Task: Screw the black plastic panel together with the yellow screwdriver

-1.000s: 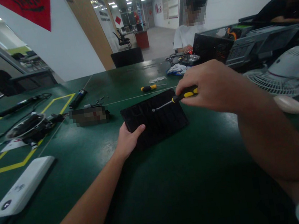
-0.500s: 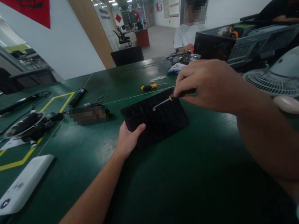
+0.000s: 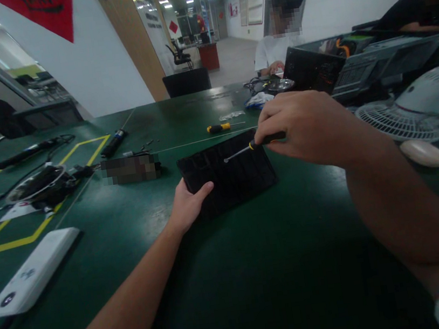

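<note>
Holding steady in the middle of the frame, my left hand has the black panel by its left side, thumb laid over the top face, the other fingers mostly hidden. Right hand now, just right of centre: it's closed around the dark handle of a black-and-yellow screwdriver, and I can see the metal shaft slanting down to the left, its end at a small round silvery spot over the panel's upper middle. Whether that spot is a screw or part of the tool, I can't tell from here. The panel sits tilted in view over the green table. Just beyond it, a second yellow-and-black screwdriver lies flat, a small clear plastic bag behind that. Left of the panel there's a pixelated block, with a black cylinder farther back. Over at the lower left I've got a long white device; on the right side, a white fan with a pale oval object near its grille. Upper right, a person in white sits behind an open computer case.
</note>
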Tool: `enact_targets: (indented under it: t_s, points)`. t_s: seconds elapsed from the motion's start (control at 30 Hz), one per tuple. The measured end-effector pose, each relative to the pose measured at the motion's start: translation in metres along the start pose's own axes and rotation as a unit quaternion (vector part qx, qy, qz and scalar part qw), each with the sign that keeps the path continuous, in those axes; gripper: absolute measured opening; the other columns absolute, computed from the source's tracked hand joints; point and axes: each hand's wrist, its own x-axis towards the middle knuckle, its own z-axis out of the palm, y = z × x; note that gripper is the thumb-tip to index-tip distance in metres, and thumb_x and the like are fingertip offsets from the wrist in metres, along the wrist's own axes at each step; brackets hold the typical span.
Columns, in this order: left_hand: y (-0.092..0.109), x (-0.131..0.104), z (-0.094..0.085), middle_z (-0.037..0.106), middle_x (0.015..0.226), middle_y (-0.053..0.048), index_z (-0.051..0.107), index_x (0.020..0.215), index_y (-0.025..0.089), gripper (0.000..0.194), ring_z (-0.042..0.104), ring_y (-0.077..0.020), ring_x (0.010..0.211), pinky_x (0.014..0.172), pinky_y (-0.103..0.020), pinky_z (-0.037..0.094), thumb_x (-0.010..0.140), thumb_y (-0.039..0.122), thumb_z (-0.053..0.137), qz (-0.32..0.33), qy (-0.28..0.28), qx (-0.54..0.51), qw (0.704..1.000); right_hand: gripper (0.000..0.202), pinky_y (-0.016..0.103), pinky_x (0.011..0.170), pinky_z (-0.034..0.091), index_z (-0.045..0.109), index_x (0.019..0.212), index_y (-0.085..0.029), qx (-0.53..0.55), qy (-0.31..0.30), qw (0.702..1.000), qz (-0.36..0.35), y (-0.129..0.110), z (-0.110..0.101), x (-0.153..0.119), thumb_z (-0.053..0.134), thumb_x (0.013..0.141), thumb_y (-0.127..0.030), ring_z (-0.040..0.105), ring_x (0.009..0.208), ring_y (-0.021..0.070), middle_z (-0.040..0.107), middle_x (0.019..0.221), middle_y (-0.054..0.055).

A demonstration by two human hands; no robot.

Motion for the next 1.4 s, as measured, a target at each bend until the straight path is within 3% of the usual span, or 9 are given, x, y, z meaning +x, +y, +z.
enact_targets:
  t_s: [0.37,0.5,0.7,0.87,1.07,1.23,1.4]
  points:
    - [0.003,-0.001,0.001,0.078,0.121,-0.013,0.066,0.12,0.018,0.055,0.074,-0.0339,0.115,0.105,-0.057,0.059,0.073,0.036,0.089,-0.014,0.011,-0.008,1.0,0.024,0.038,0.073,0.046,0.083,0.1,-0.023,-0.002,-0.035,0.999,0.035,-0.005,-0.005,-0.002,0.061,0.094,-0.032,0.069,0.093,0.027,0.077,0.107,0.009]
    - [0.002,0.0,0.0,0.077,0.123,-0.013,0.065,0.121,0.018,0.055,0.074,-0.0339,0.116,0.106,-0.057,0.058,0.074,0.036,0.089,-0.009,0.005,-0.013,1.0,0.029,0.04,0.077,0.047,0.082,0.105,-0.02,-0.011,-0.046,0.997,0.058,-0.01,-0.004,-0.004,0.057,0.098,-0.032,0.07,0.097,0.0288,0.078,0.106,0.01]
    - [0.001,0.0,0.0,0.078,0.122,-0.012,0.065,0.122,0.018,0.056,0.074,-0.0334,0.116,0.107,-0.057,0.057,0.074,0.035,0.089,-0.004,0.007,-0.012,1.0,0.027,0.036,0.08,0.046,0.082,0.106,-0.026,0.047,-0.069,0.995,0.056,-0.005,0.002,-0.007,0.057,0.099,-0.03,0.07,0.088,0.0238,0.08,0.095,0.005]
    - [0.0,0.001,0.001,0.078,0.122,-0.012,0.065,0.121,0.017,0.055,0.075,-0.0324,0.114,0.106,-0.056,0.058,0.074,0.034,0.088,-0.014,0.011,-0.013,1.0,0.029,0.037,0.083,0.046,0.08,0.104,-0.021,0.057,-0.064,0.995,0.055,-0.002,-0.007,-0.008,0.061,0.096,-0.04,0.068,0.091,0.025,0.077,0.098,0.008]
    - [0.0,0.0,0.0,0.078,0.122,-0.012,0.065,0.123,0.017,0.058,0.074,-0.0329,0.115,0.106,-0.055,0.058,0.073,0.036,0.089,-0.007,0.011,-0.013,1.0,0.02,0.04,0.081,0.046,0.076,0.099,-0.021,0.028,-0.034,0.998,0.055,0.0,-0.018,-0.012,0.065,0.083,-0.022,0.067,0.094,0.0299,0.073,0.099,0.009]
    - [0.001,0.0,0.0,0.078,0.124,-0.012,0.066,0.123,0.017,0.058,0.074,-0.0334,0.117,0.107,-0.055,0.058,0.074,0.037,0.089,-0.012,0.005,-0.013,1.0,0.02,0.044,0.085,0.048,0.077,0.102,-0.023,0.004,-0.029,0.995,0.098,0.001,-0.017,-0.009,0.065,0.087,-0.027,0.069,0.096,0.032,0.076,0.104,0.01]
    - [0.002,0.0,0.0,0.078,0.125,-0.013,0.065,0.124,0.017,0.057,0.074,-0.0331,0.118,0.108,-0.055,0.057,0.075,0.034,0.088,-0.014,0.008,-0.01,1.0,0.022,0.044,0.09,0.049,0.078,0.106,-0.023,0.0,-0.024,0.996,0.091,0.001,-0.011,-0.005,0.067,0.087,-0.023,0.071,0.103,0.0323,0.077,0.108,0.01]
